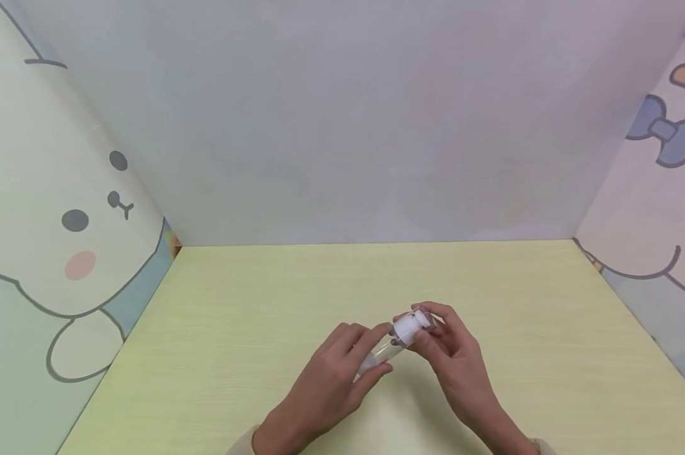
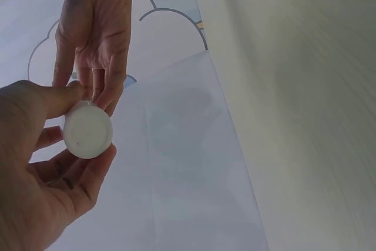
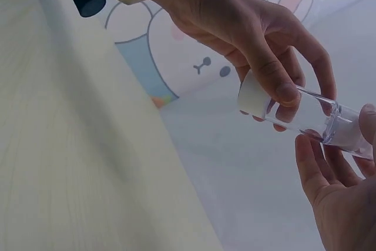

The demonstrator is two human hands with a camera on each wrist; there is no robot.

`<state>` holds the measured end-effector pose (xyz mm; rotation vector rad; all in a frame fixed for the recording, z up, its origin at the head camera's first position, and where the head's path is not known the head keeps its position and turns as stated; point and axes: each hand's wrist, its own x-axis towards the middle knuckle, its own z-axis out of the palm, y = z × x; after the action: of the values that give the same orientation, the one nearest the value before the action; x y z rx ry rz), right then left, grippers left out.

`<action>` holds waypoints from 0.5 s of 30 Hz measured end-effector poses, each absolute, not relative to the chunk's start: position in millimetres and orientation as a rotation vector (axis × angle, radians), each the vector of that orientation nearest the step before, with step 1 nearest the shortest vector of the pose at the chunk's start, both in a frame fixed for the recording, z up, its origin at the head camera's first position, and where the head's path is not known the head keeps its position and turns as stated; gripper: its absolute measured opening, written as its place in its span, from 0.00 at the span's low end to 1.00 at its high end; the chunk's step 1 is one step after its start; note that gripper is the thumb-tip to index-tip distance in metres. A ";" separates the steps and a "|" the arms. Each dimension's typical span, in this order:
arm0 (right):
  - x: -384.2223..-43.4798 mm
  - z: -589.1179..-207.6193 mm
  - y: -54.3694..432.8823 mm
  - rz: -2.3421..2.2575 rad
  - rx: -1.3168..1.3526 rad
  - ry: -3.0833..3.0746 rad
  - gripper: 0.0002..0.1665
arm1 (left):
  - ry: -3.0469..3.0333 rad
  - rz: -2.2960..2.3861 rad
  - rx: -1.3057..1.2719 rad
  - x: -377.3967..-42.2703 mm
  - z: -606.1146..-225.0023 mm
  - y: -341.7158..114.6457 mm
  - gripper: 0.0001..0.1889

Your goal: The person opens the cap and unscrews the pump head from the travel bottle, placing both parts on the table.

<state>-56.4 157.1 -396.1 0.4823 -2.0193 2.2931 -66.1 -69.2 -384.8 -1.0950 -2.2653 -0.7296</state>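
Clear bottle [image 1: 385,350] in both hands, above the near table [image 1: 234,303].
The left hand [image 1: 325,376] grips its body; the right hand [image 1: 462,370] pinches the capped end [image 1: 407,327], farther right. Cap-handling seems in hand; the next move likely calls for steady left support.

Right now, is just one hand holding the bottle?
No, the left hand grips one end of the clear bottle while the right hand holds its other end.
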 end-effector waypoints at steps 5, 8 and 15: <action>-56.6 -394.4 158.3 2.310 0.498 -2.013 0.21 | -2.262 -0.725 -1.115 -65.8 -384.6 -69.5 0.30; -56.7 -393.5 159.0 2.334 0.498 -2.001 0.20 | -2.265 -0.708 -1.121 -65.6 -384.0 -69.5 0.29; -57.6 -393.6 159.8 2.445 0.538 -1.886 0.20 | -2.265 -0.684 -1.131 -65.4 -382.9 -69.5 0.30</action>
<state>-57.6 159.8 -393.6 0.5375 -1.8861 2.4452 -65.4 -69.5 -382.9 -1.1314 -2.2646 -0.6840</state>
